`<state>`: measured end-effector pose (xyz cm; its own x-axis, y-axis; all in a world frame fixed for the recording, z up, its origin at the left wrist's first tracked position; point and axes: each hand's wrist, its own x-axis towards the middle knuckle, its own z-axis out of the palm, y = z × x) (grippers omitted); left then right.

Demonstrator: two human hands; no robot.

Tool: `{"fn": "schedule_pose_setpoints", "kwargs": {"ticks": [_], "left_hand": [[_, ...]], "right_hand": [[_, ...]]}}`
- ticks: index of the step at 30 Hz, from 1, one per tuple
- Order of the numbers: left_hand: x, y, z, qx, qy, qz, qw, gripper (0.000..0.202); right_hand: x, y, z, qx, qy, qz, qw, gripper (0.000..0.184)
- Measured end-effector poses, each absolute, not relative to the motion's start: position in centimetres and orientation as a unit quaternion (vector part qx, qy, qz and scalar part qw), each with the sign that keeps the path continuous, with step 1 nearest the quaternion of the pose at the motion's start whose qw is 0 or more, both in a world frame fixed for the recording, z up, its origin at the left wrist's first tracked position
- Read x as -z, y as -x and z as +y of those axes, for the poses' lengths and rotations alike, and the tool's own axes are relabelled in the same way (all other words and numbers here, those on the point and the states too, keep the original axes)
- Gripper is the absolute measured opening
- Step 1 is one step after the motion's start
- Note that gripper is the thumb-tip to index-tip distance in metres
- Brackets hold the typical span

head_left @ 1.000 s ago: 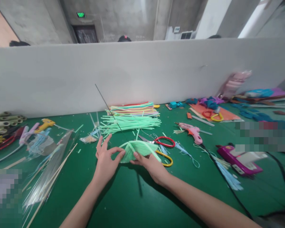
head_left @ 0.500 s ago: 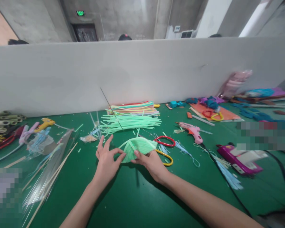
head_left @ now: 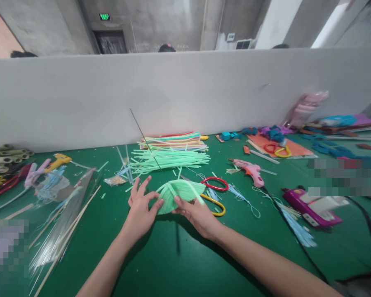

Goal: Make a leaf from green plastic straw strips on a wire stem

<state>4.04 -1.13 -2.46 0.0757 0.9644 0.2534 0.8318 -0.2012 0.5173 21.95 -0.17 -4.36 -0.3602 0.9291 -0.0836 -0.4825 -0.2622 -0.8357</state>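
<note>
Though lit green at the upper left of the frame, showed no legible lettering on the sign [head_left: 104,17]. Worked over a green table [head_left: 173,264] littered with craft scraps, backed by a grey partition [head_left: 185,95] and concrete walls. Held the fan of pale green strips [head_left: 181,192] at frame centre, below the loose green straws [head_left: 170,159]: left hand [head_left: 140,210] pinching its left edge with thumb and forefinger, other fingers splayed; right hand [head_left: 198,214] closed on its lower right edge.

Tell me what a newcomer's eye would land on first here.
The left hand and right hand hold a pale green fan-shaped piece at the middle of the green table, with a thin dark wire slanting up behind it. Beyond lies a pile of green strips; red and yellow scissors lie right of the piece.
</note>
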Motion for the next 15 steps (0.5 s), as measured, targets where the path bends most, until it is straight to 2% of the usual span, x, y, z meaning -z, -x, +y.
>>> {"fn": "schedule_pose_setpoints", "kwargs": {"ticks": [5, 10, 15], "left_hand": [[2.37, -3.7, -0.91, -0.301, -0.703, 0.635, 0.107, 0.02], [2.45, -3.19, -0.61, -0.32, -0.683, 0.651, 0.086, 0.02], [2.42, -3.1, -0.56, -0.317, -0.685, 0.645, 0.119, 0.021]], "right_hand": [[4.25, -21.78, -0.19, -0.729, 0.308, -0.366, 0.489, 0.041], [4.77, -21.82, 0.08, -0.735, 0.346, -0.368, 0.452, 0.039], [5.02, -22.0, 0.27, -0.721, 0.35, -0.381, 0.461, 0.04]]}}
